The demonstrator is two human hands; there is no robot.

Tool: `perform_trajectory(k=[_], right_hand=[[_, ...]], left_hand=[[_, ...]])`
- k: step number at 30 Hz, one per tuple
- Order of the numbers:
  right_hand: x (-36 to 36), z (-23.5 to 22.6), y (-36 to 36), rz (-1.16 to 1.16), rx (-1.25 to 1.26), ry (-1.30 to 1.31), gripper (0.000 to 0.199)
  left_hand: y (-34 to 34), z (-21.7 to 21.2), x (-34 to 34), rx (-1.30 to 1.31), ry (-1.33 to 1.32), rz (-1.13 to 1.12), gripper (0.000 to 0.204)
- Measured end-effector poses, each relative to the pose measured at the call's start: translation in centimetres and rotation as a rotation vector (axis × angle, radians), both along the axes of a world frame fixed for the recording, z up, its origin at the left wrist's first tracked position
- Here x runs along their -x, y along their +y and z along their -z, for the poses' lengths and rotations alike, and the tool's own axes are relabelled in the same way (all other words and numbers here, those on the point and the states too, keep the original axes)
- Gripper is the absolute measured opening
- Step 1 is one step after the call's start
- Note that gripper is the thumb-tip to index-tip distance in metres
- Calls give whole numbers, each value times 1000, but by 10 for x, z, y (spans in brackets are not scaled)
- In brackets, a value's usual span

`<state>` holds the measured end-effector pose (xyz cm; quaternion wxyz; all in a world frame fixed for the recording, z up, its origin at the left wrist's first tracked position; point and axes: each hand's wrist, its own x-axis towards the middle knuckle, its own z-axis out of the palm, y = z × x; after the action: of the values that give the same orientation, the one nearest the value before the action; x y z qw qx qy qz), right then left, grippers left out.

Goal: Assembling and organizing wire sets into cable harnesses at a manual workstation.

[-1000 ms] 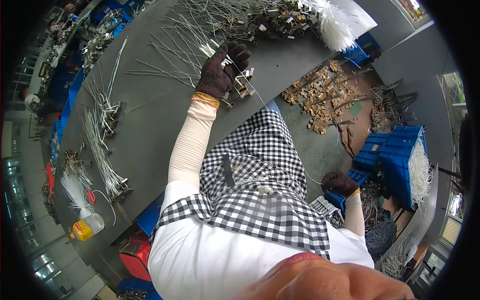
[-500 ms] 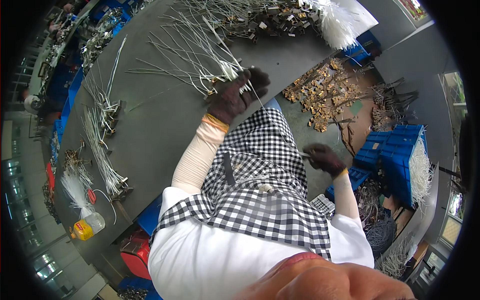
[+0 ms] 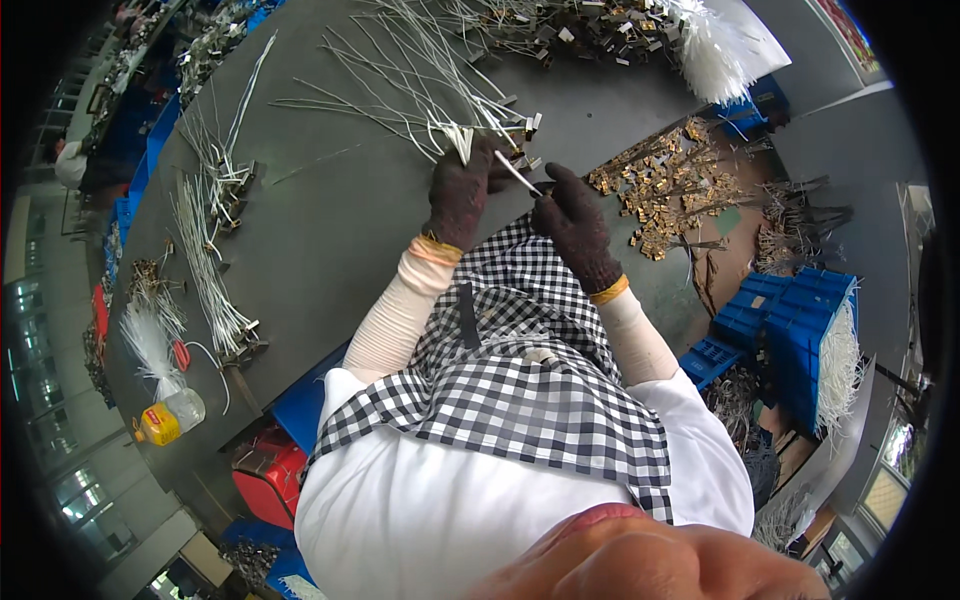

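My left hand (image 3: 465, 195), in a dark glove, is closed round a bundle of white wires (image 3: 458, 138) just over the near edge of the grey table (image 3: 330, 240). The wires fan out away from me across the tabletop, and small metal-and-black connector pieces (image 3: 528, 130) show beside my fingers. A thin white strip (image 3: 518, 174) runs from the bundle to my right hand (image 3: 580, 225), also gloved, which pinches its end. Part of the bundle is hidden behind my left fingers.
Tied wire bundles (image 3: 205, 270) lie along the table's left side, near red-handled scissors (image 3: 181, 355) and a plastic bottle with a yellow label (image 3: 170, 415). A pile of connectors (image 3: 575, 30) sits at the far side. Brassy parts (image 3: 665, 180) and blue crates (image 3: 800, 310) are to the right.
My right hand has come up and left from beside my lap to the bundle and now grips the strip's end. My left fingers, stretched out before, have curled in around the wires.
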<state>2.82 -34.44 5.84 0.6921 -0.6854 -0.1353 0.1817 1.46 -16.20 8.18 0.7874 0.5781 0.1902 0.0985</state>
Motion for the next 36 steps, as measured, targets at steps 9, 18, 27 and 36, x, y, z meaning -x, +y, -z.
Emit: perform_trajectory(k=[9,18,27,36], right_hand=[[-6,12,22,40,102,-312,51],[-164,14,50,160,658,-784,37],[-273,62,77,40,988,-758,30],[-117,-14,-68,83,662,65,28]], left_hand=[[15,1,-26,237,98,240,31],[92,20,-25,-79,220,101,23],[68,1,-39,429,147,208,28],[2,30,-39,613,90,295,34]])
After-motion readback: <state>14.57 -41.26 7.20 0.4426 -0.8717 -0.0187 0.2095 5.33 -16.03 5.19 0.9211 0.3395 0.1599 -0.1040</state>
